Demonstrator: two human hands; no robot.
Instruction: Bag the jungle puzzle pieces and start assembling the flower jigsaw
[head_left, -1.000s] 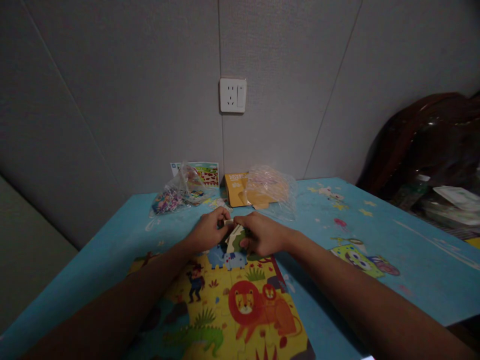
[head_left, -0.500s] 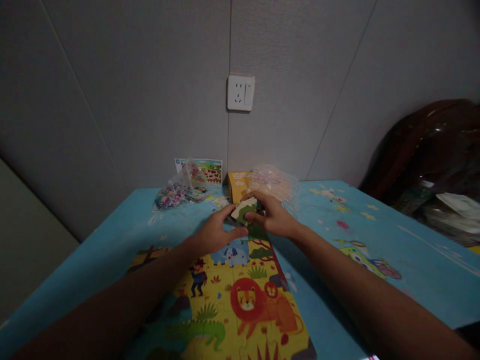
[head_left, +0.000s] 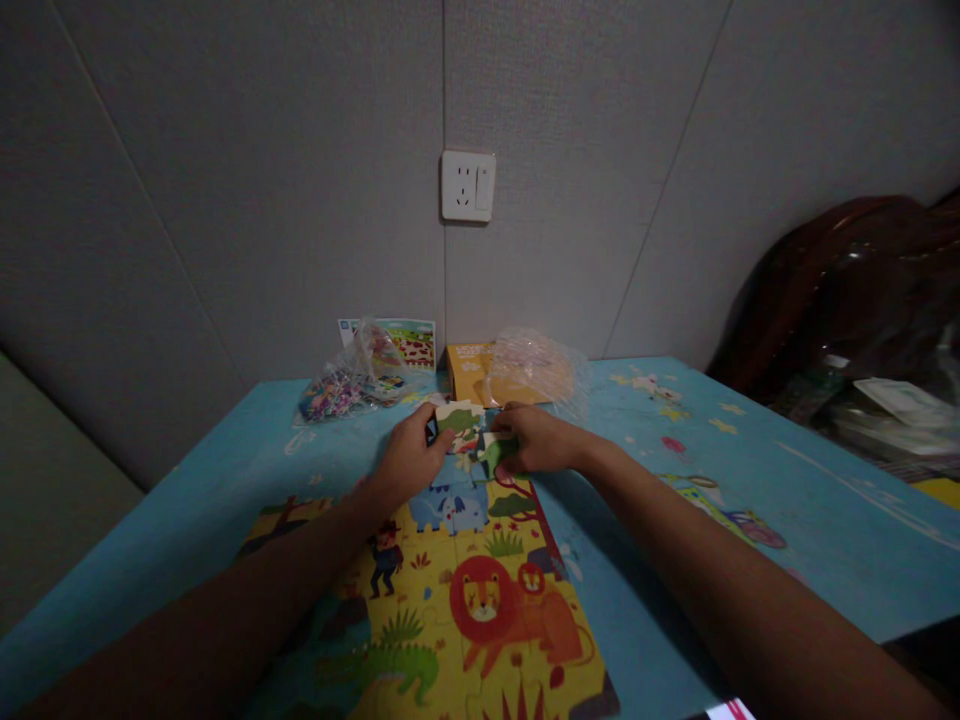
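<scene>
Green and cream between fingertips: pinching one puzzle piece in the left hand, closing the right hand around a greener piece, holding both at the far edge of the jigsaw; having the lower rows already joined, probably leaving only the top row.

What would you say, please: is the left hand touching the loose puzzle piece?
Touching: the head view shows the left hand with its fingers gripping the left edge of the puzzle piece; no gap shows.
</scene>
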